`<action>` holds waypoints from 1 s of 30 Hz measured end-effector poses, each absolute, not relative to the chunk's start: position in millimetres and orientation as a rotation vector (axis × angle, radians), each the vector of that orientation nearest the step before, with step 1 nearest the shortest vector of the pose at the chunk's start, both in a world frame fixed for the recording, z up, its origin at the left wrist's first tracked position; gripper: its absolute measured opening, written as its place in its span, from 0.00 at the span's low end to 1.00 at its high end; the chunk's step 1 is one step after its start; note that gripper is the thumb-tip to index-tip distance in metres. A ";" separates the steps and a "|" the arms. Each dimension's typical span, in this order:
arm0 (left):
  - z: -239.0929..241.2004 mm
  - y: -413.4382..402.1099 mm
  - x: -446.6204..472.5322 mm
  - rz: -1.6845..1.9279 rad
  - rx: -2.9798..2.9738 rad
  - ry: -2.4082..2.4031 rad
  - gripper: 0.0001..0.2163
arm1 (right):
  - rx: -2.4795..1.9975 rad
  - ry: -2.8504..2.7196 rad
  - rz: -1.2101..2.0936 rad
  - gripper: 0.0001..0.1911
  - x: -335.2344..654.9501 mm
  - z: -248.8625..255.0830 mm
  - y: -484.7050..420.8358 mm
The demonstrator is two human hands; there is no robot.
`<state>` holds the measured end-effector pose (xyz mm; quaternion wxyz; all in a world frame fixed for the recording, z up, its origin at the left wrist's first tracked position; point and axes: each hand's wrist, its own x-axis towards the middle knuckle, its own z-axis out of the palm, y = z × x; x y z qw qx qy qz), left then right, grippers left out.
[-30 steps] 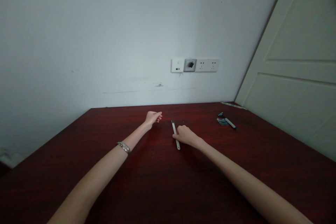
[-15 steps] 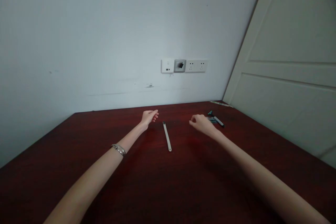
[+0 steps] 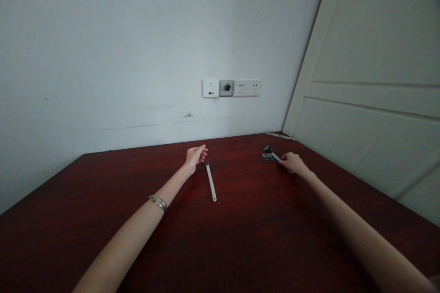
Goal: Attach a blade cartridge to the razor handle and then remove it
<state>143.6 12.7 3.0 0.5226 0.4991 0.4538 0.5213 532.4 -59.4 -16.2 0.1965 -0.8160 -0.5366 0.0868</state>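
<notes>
Gripping grey handle point(image 3: 275, 157), right fingers point(image 3: 283, 160) near table's right edge point(image 3: 343, 171)

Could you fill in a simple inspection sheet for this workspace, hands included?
Surface: dark red-brown table.
Job's things: white stick with a dark tip, lying down; grey-handled tool to its right.
Clutter: small greenish pieces by the tool; pale strip near the far right corner.
Hands: left hand curled near the stick's tip; right hand at the tool's handle, firmness unclear.
Cables: nothing seen.
Surroundings: scuffed pale wall with sockets; pale panel at right.
</notes>
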 end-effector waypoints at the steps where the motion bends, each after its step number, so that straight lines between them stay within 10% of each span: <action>1: 2.6 12.0 144.9 1.246 1.194 1.083 0.15 | -2.274 -1.488 0.259 0.12 532.3 -17.9 -58.8; 30: 46.2 -41.2 173.2 1.368 1.474 0.959 0.15 | -1.215 -1.503 0.733 0.16 321.4 42.7 -85.1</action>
